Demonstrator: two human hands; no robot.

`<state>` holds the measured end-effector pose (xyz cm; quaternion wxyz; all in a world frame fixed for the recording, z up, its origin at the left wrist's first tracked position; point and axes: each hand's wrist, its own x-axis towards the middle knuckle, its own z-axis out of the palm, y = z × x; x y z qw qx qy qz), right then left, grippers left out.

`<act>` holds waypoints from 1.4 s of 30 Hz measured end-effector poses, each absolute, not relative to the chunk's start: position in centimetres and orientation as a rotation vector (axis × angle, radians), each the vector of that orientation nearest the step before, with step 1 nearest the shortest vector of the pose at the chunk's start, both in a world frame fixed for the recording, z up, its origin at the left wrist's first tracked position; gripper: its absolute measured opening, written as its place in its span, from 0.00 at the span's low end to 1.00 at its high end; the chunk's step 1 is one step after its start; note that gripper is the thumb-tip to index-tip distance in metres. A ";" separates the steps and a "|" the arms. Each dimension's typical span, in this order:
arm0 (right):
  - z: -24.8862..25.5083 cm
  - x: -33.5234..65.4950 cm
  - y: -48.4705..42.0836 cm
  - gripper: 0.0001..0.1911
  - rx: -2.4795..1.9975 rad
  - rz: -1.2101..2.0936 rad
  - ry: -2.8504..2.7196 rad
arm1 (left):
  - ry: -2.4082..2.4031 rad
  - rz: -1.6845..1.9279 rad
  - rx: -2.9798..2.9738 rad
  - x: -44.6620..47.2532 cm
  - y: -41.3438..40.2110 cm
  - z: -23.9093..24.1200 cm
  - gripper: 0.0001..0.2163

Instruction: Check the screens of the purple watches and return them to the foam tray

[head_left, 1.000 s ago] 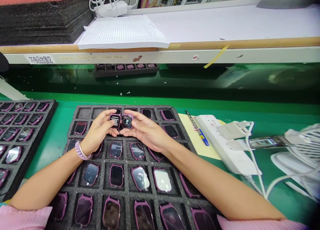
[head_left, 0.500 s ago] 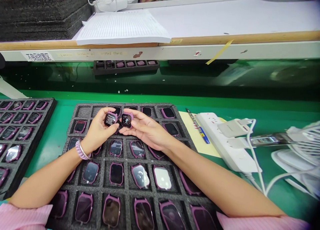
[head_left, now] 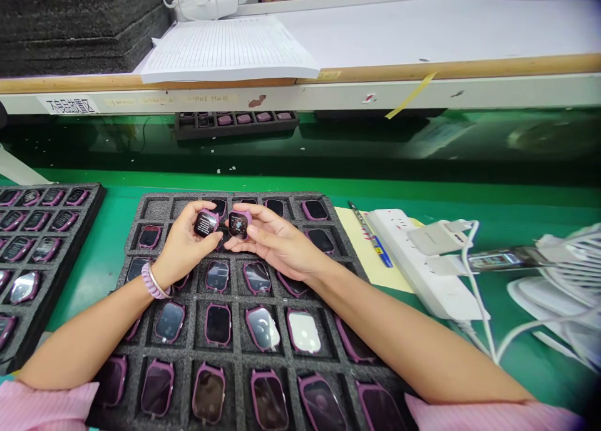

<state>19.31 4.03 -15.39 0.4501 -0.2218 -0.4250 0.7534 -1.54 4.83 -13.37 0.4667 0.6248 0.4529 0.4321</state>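
Note:
My left hand (head_left: 190,240) grips a purple smartwatch case (head_left: 206,223) by its edges, and lines of white text glow on its screen. Close beside it, a second purple smartwatch case (head_left: 238,224) is pinched in my right hand (head_left: 277,240), its dark screen showing a small picture. Both watches are held over the far part of a dark grey foam tray (head_left: 237,298). Purple watches with mostly dark screens, such as this watch (head_left: 218,324), lie in many of its compartments. My hands and forearms hide several compartments.
Another foam tray (head_left: 89,228) of watches lies at left. Right of the middle tray are yellow paper (head_left: 350,231), a pen (head_left: 382,253), a white power strip (head_left: 422,274) with cables and a small fan (head_left: 573,268). Ahead, a shelf (head_left: 460,93) bears papers (head_left: 230,49) and stacked black foam (head_left: 79,30).
Both hands keep their hold on the two watches, with almost no movement. The whole view has shifted very slightly.

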 end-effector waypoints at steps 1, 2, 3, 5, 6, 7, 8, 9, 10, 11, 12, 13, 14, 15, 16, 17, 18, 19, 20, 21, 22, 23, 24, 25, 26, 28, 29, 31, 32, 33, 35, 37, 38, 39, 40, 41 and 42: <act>-15.4 19.3 4.0 0.25 -0.558 1.858 -1.055 | 1.121 1.060 1.530 -1.5 4.8 -13.3 0.21; -15.3 19.3 4.0 0.25 -0.566 1.855 -1.058 | 1.127 1.060 1.528 -1.5 4.8 -13.3 0.22; -15.3 19.3 4.0 0.26 -0.569 1.854 -1.059 | 1.132 1.059 1.527 -1.5 4.8 -13.3 0.22; -15.3 19.3 4.0 0.26 -0.563 1.857 -1.053 | 1.136 1.055 1.526 -1.5 4.8 -13.3 0.22; -15.3 19.3 4.0 0.25 -0.550 1.861 -1.050 | 1.137 1.052 1.529 -1.5 4.8 -13.3 0.22; -15.2 19.3 4.1 0.24 -0.532 1.864 -1.049 | 1.138 1.047 1.533 -1.6 4.8 -13.3 0.23; -15.2 19.3 4.1 0.24 -0.512 1.867 -1.052 | 1.140 1.040 1.540 -1.6 4.8 -13.3 0.23; -15.2 19.2 4.1 0.23 -0.492 1.870 -1.054 | 1.142 1.035 1.548 -1.7 4.8 -13.3 0.23; -15.2 19.2 4.1 0.23 -0.472 1.871 -1.057 | 1.144 1.030 1.556 -1.7 4.8 -13.3 0.23; -15.2 19.2 4.1 0.23 -0.456 1.871 -1.056 | 1.145 1.026 1.563 -1.8 4.8 -13.3 0.23; -15.2 19.2 4.1 0.24 -0.446 1.870 -1.049 | 1.144 1.027 1.568 -1.8 4.8 -13.2 0.23; -15.2 19.2 4.2 0.25 -0.440 1.869 -1.040 | 1.140 1.027 1.568 -1.8 4.8 -13.2 0.23; -15.2 19.2 4.2 0.26 -0.439 1.868 -1.028 | 1.132 1.030 1.560 -1.7 4.8 -13.1 0.23; -15.3 19.2 4.3 0.27 -0.439 1.868 -1.019 | 1.125 1.032 1.544 -1.7 4.9 -13.1 0.23; -15.3 19.3 4.4 0.28 -0.437 1.869 -1.019 | 1.119 1.032 1.520 -1.6 4.9 -13.0 0.24; -15.4 19.3 4.5 0.28 -0.430 1.869 -1.023 | 1.115 1.033 1.492 -1.6 5.0 -13.0 0.25; -15.4 19.3 4.7 0.29 -0.420 1.869 -1.032 | 1.112 1.032 1.462 -1.5 5.0 -13.0 0.26; -15.5 19.4 4.8 0.29 -0.410 1.868 -1.040 | 1.109 1.032 1.431 -1.4 5.1 -12.9 0.27; -15.5 19.4 4.8 0.30 -0.402 1.868 -1.044 | 1.107 1.031 1.403 -1.3 5.1 -12.8 0.27; -15.5 19.4 4.9 0.30 -0.400 1.869 -1.043 | 1.105 1.028 1.378 -1.3 5.1 -12.8 0.28; -15.5 19.4 4.9 0.30 -0.399 1.871 -1.036 | 1.104 1.021 1.356 -1.2 5.0 -12.7 0.29; -15.5 19.4 4.9 0.29 -0.400 1.876 -1.026 | 1.106 1.009 1.339 -1.2 4.9 -12.5 0.31; -15.5 19.4 4.8 0.29 -0.403 1.879 -1.014 | 1.107 0.994 1.323 -1.2 4.9 -12.4 0.32; -15.4 19.4 4.8 0.28 -0.406 1.881 -1.004 | 1.106 0.977 1.309 -1.2 4.8 -12.3 0.34; -15.4 19.4 4.7 0.28 -0.412 1.882 -0.995 | 1.100 0.964 1.294 -1.2 4.7 -12.2 0.36; -15.5 19.4 4.7 0.28 -0.432 1.877 -0.990 | 1.079 0.950 1.263 -1.2 4.6 -12.0 0.36; -15.5 19.4 4.6 0.28 -0.444 1.873 -0.994 | 1.069 0.948 1.245 -1.2 4.5 -11.9 0.36; -15.5 19.4 4.5 0.27 -0.465 1.860 -1.009 | 1.058 0.942 1.198 -1.2 4.5 -11.7 0.33; -15.4 19.4 4.4 0.27 -0.473 1.853 -1.020 | 1.052 0.941 1.168 -1.2 4.5 -11.6 0.31; -15.3 19.4 4.4 0.26 -0.480 1.845 -1.030 | 1.043 0.940 1.136 -1.2 4.5 -11.5 0.29; -15.2 19.4 4.3 0.25 -0.491 1.837 -1.039 | 1.014 0.946 1.071 -1.1 4.5 -11.5 0.26; -15.0 19.3 4.2 0.25 -0.495 1.840 -1.028 | 0.976 0.956 1.020 -1.2 4.5 -11.5 0.23; -15.0 19.3 4.2 0.25 -0.499 1.843 -1.017 | 0.961 0.961 1.001 -1.2 4.6 -11.5 0.22; -14.9 19.2 4.2 0.25 -0.506 1.845 -1.007 | 0.951 0.965 0.989 -1.2 4.6 -11.5 0.21; -14.9 19.2 4.2 0.25 -0.516 1.845 -1.002 | 0.943 0.967 0.981 -1.2 4.6 -11.6 0.21; -14.9 19.3 4.2 0.25 -0.527 1.845 -1.003 | 0.938 0.969 0.976 -1.2 4.6 -11.6 0.20; -15.0 19.3 4.2 0.26 -0.536 1.846 -1.009 | 0.934 0.970 0.971 -1.2 4.7 -11.7 0.20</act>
